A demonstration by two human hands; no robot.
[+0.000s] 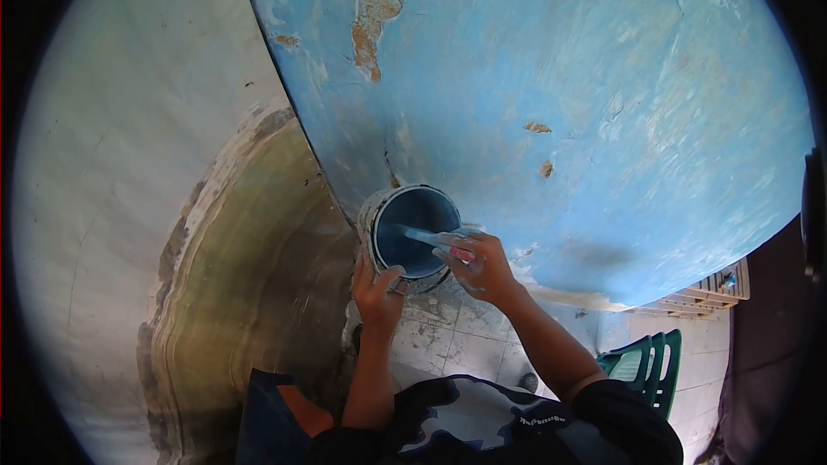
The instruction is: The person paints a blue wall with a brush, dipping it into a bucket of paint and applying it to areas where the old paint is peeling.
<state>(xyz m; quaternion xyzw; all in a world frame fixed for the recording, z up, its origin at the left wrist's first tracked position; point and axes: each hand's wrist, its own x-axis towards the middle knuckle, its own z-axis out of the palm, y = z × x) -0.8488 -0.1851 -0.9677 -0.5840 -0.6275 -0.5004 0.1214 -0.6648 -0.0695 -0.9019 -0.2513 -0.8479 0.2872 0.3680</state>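
Note:
A round paint bucket (pixel 369 226), its outside smeared with dried paint, is tilted so that I see into its blue inside. My left hand (pixel 379 291) grips its near left side, thumb at the rim and fingers around the outside. Closed round a paintbrush (pixel 422 235) with red on its handle, my right hand (pixel 479 265) is at the bucket's right rim. The brush, coated pale blue, points left into the opening. Pale blue paint marks the fingers of both hands.
A blue wall (pixel 637 103) with chipped patches rises ahead, meeting a stained pale wall (pixel 95 189) on the left. Below are paint-spotted floor tiles (pixel 482 324). Green plastic chairs (pixel 659 370) and a wooden slatted piece (pixel 711 293) stand at the right.

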